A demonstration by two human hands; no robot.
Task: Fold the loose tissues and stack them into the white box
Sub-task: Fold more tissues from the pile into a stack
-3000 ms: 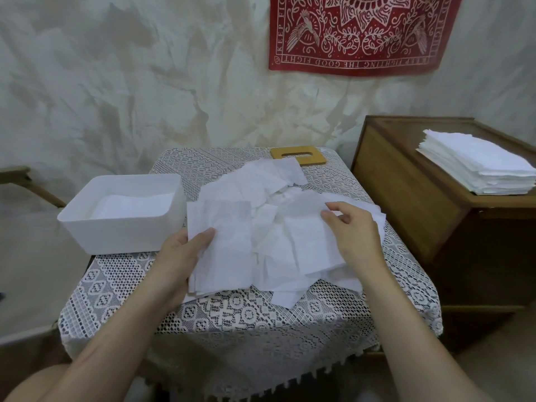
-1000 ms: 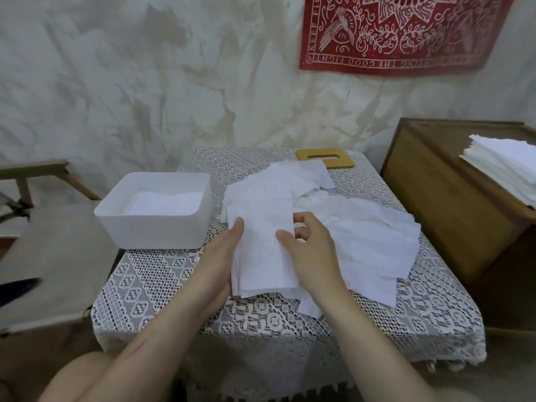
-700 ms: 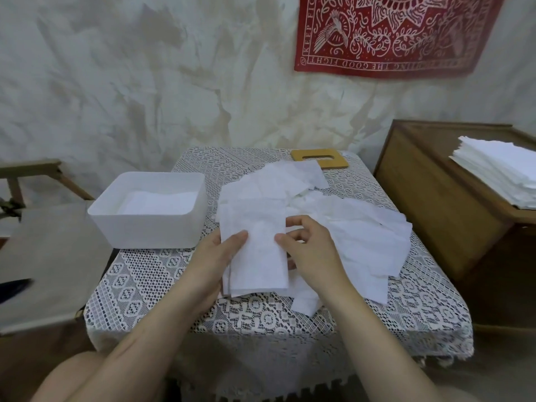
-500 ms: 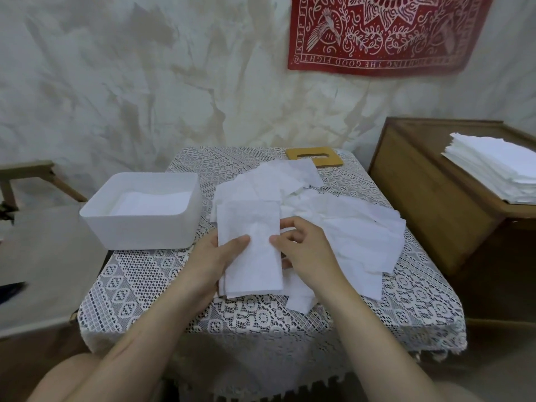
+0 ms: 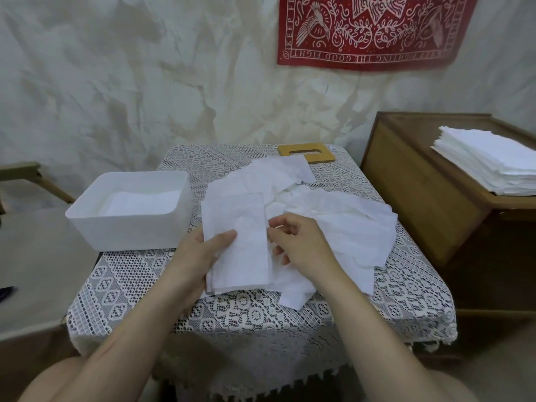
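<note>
Centrally, on the lace-covered table (image 5: pixel 261 317), the left hand (image 5: pixel 200 253) gripped a folded tissue (image 5: pixel 237 242) along its left edge, thumb pressed flat on top and the other fingers hidden beneath it. The right hand (image 5: pixel 301 245) sat just right of it, fingers curled, with thumb and forefinger pinching the tissue's right edge. The folded tissue lay on the near left part of a heap of loose tissues (image 5: pixel 348 227) that spread toward the right of the table. Left of centre stood the white box (image 5: pixel 130 232), just beside the heap, with white tissues lying flat in its bottom. A wooden lid (image 5: pixel 307 153) with a slot lay at the table's far edge. At right, a wooden cabinet (image 5: pixel 420 198) carried a neat stack of tissues (image 5: pixel 493 166).
</note>
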